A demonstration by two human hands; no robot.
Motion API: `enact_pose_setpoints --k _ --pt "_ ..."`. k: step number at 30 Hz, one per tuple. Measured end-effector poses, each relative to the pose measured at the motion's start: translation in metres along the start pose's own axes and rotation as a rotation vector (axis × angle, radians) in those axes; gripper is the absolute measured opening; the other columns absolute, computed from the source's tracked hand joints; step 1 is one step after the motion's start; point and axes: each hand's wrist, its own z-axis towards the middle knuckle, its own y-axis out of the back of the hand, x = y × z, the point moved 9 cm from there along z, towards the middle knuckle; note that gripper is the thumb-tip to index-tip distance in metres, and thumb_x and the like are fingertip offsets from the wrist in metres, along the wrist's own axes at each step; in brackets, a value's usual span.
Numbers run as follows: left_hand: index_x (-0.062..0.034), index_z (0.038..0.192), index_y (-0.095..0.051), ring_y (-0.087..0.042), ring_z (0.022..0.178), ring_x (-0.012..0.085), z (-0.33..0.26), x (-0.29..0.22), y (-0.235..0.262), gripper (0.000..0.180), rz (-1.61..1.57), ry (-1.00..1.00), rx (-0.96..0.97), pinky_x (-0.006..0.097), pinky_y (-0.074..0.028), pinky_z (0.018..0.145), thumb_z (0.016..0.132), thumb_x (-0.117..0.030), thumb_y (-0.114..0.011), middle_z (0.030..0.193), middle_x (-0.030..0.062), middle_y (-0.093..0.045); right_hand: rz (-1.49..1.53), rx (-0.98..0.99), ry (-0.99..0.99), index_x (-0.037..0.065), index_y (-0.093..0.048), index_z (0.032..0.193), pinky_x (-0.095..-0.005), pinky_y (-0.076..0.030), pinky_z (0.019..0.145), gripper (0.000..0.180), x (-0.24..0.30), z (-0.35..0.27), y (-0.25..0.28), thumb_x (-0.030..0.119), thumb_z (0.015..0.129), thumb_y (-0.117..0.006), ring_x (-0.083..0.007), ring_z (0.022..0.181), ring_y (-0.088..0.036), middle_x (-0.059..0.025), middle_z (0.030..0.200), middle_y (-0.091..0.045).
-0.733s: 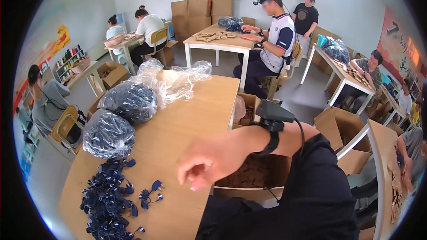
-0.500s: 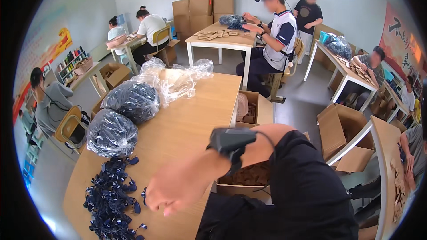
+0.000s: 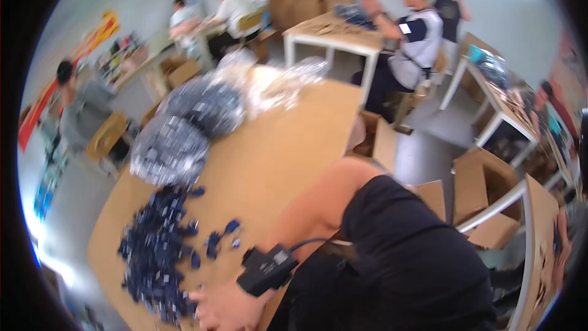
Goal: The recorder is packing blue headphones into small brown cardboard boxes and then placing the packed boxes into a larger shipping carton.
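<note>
My right hand (image 3: 226, 308) is low on the wooden table (image 3: 288, 125), at the near right edge of a long pile of small navy-blue pieces (image 3: 156, 251). Its fingers look stretched out and slightly apart, close to or touching the pile's edge; motion blur hides the exact contact. The navy pieces have pale or metallic ends, and their exact kind is too blurred to tell. A few loose navy pieces (image 3: 213, 243) lie to the right of the pile. A black device (image 3: 267, 270) with a cable is strapped to my right wrist. My left hand is out of view.
Two clear bags of dark pieces (image 3: 170, 150) stand beyond the pile, with crumpled clear plastic (image 3: 275, 89) behind. Open cardboard boxes (image 3: 484, 190) sit on the floor at right. A person in a cap (image 3: 410, 37) works at another table ahead; several others sit around.
My right hand has moved nearer to me, toward the pile's near end. Loose navy pieces now show on the table right of the pile. The whole view has shifted and blurred.
</note>
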Motion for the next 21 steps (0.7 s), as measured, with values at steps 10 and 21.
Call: enact_pose_setpoints --k 10,21 --pt "0.0027 0.086 -0.062 -0.065 0.068 0.0232 0.008 -0.032 -0.021 0.004 -0.056 -0.027 0.026 0.029 -0.051 0.066 0.082 0.001 -0.061 0.074 0.0143 -0.067 0.151 0.550 -0.349 0.010 -0.058 0.118 -0.0570 -0.027 0.107 0.056 -0.026 -0.005 -0.026 0.035 0.071 -0.074 -0.0223 0.120 -0.048 -0.0092 0.124 -0.053" --pt "0.0031 0.083 -0.061 -0.065 0.066 0.0232 0.017 -0.031 -0.014 0.007 -0.038 -0.034 0.054 0.028 -0.050 0.064 0.077 0.007 -0.062 0.073 0.0136 -0.067 -0.015 0.563 -0.198 0.008 -0.060 0.112 -0.0507 -0.034 0.103 0.040 -0.026 0.010 -0.031 0.021 0.075 -0.064 -0.0201 0.113 -0.052 -0.0065 0.112 -0.057"
